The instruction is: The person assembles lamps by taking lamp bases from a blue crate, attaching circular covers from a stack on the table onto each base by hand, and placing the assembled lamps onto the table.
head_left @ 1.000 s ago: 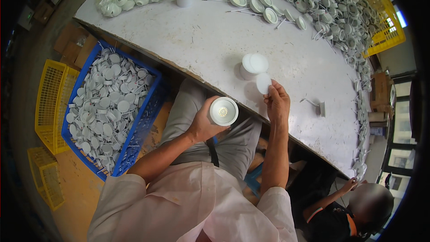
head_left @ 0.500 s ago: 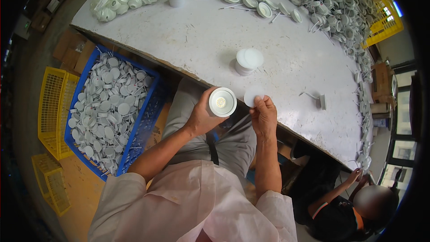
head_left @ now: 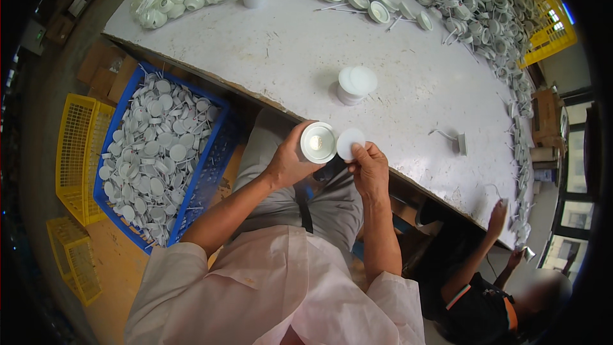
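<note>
Near the close edge of the worktop [head_left: 300,51], your left hand [head_left: 288,158] grips a round white lamp [head_left: 329,143] while your right hand [head_left: 372,169] pinches a white disc [head_left: 350,141] just beside it.

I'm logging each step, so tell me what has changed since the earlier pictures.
The right hand has brought the white disc left and toward the body, from near the stack of discs to beside the round lamp. A co-worker's hand now reaches over the table. Neither of the wearer's hands let go. The left hand still holds the lamp; the stack stays put.
</note>
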A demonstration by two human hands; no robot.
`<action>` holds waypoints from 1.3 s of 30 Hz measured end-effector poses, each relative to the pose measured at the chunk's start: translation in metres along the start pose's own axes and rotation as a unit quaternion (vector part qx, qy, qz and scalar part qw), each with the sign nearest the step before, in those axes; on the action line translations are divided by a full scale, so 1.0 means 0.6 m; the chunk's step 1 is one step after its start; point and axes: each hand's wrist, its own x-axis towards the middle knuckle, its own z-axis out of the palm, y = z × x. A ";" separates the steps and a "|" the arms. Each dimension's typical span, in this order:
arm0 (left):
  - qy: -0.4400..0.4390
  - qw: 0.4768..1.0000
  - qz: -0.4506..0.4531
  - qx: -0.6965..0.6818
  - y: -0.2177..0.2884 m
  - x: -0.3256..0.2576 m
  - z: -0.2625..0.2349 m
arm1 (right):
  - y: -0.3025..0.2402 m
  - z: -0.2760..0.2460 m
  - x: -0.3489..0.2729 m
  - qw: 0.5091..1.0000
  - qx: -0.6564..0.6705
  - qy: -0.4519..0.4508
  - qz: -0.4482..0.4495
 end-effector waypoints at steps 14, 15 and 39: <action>-0.037 0.992 -0.069 -0.095 0.005 -0.009 0.010 | 0.028 0.046 -0.003 0.988 -0.148 -0.018 -0.029; -0.038 0.992 -0.070 -0.096 0.003 -0.010 0.011 | 0.028 0.046 -0.003 0.988 -0.148 -0.016 -0.028; 0.027 0.997 -0.037 -0.055 0.012 -0.013 0.036 | 0.024 0.028 -0.021 0.985 -0.161 -0.060 -0.003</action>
